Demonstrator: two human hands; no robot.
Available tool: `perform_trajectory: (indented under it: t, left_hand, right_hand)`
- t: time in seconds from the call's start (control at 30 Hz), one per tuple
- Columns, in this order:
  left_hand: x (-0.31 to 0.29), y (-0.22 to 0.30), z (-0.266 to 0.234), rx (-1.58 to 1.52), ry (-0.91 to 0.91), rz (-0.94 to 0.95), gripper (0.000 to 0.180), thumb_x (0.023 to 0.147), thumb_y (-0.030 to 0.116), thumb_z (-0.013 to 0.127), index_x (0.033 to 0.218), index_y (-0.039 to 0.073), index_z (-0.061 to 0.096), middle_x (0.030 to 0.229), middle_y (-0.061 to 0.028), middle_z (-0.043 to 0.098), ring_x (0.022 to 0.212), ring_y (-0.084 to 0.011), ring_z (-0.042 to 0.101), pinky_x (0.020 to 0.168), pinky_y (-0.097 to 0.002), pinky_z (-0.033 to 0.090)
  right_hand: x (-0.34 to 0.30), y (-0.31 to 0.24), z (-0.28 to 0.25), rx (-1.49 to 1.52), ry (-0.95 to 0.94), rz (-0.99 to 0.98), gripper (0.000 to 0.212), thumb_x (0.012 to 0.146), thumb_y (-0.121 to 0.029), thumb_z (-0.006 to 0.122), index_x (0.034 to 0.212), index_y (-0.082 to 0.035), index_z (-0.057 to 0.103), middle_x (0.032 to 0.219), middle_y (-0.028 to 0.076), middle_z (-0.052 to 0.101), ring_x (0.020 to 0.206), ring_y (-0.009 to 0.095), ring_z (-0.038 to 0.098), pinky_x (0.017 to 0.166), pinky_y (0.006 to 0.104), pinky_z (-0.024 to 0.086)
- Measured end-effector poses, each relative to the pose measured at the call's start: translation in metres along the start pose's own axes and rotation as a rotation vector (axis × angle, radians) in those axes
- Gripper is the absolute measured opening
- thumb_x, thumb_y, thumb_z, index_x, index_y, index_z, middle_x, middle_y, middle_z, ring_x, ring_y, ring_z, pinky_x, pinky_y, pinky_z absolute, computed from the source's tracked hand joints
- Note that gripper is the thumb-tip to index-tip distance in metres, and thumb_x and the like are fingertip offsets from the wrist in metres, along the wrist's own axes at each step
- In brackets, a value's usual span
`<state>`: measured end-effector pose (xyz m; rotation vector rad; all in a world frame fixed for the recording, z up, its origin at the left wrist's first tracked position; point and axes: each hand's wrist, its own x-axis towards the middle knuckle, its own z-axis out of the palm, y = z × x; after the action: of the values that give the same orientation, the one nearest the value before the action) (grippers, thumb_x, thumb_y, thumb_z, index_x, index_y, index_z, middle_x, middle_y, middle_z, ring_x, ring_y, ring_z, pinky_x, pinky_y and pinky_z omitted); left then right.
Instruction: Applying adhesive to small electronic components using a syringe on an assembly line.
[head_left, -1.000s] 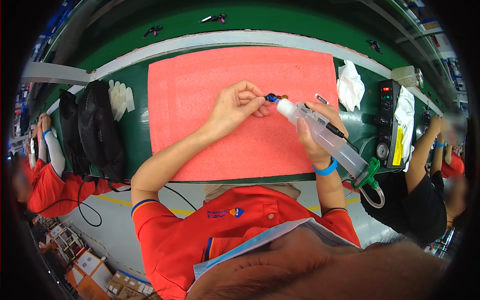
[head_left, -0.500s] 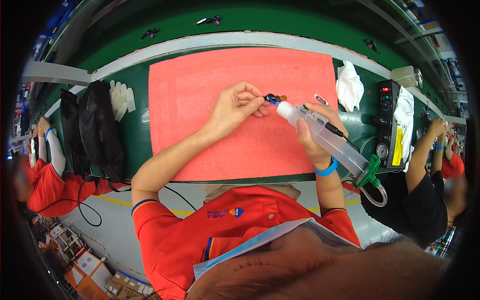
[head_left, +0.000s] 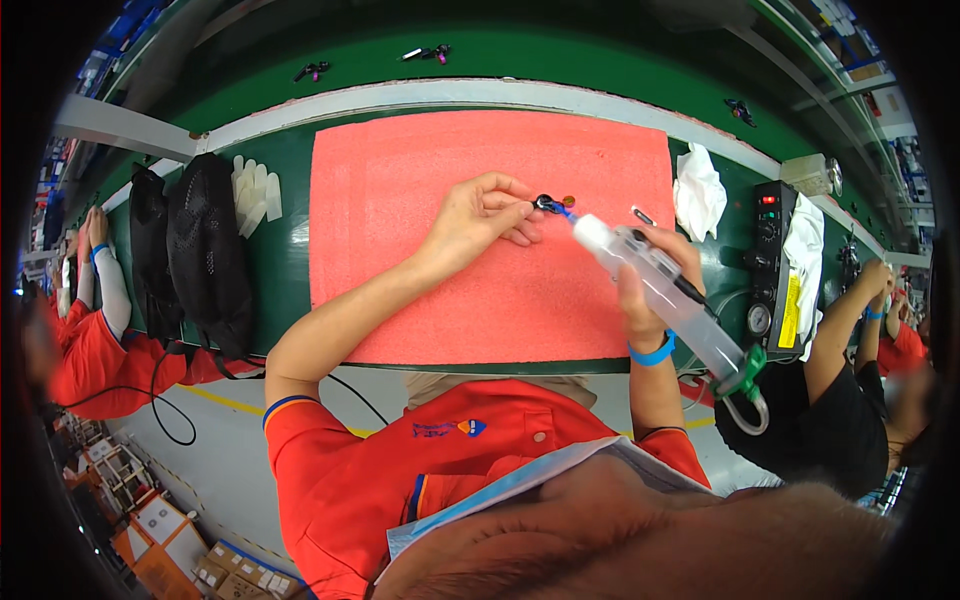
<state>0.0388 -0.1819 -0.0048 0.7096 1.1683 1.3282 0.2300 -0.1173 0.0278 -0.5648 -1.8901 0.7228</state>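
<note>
My left fingers (head_left: 520, 210) pinch the dark part (head_left: 545, 203), probably fragile, by its left end; my right fingers (head_left: 631, 291) curl round the stiff-looking syringe barrel (head_left: 682, 312).

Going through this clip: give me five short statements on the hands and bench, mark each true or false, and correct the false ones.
1. The right hand holds a translucent syringe. True.
2. The left hand is empty, its fingers spread wide. False: its fingers pinch a small dark part.
3. A crumpled white cloth lies beside the right edge of the pink mat. True.
4. The black box stands to the left of the mat. False: it stands to the right of it, beyond the cloth.
5. A blue band is on the person's right wrist. True.
</note>
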Motion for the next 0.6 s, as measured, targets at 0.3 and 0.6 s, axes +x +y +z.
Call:
perform_trajectory:
  t: [0.3, 0.6]
  left_hand:
    - [0.006, 0.011, -0.016, 0.153, -0.302, -0.012, 0.022, 0.082, 0.005, 0.047, 0.100, -0.006, 0.050, 0.085, -0.0138, 0.059, 0.075, -0.0165, 0.060, 0.069, -0.0261, 0.049]
    - [0.006, 0.008, -0.011, 0.122, -0.146, -0.062, 0.019, 0.083, 0.003, 0.045, 0.098, -0.006, 0.051, 0.083, -0.0126, 0.059, 0.076, -0.0164, 0.059, 0.067, -0.0255, 0.049]
  right_hand:
    - [-0.004, 0.010, 0.003, 0.069, 0.138, -0.042, 0.045, 0.071, -0.034, 0.057, 0.095, 0.002, 0.047, 0.082, 0.015, 0.054, 0.070, 0.019, 0.052, 0.065, 0.0294, 0.042]
    - [0.001, -0.001, 0.002, 0.034, -0.088, -0.088, 0.034, 0.059, -0.011, 0.066, 0.089, -0.001, 0.053, 0.077, 0.015, 0.058, 0.070, 0.024, 0.059, 0.061, 0.0291, 0.048]
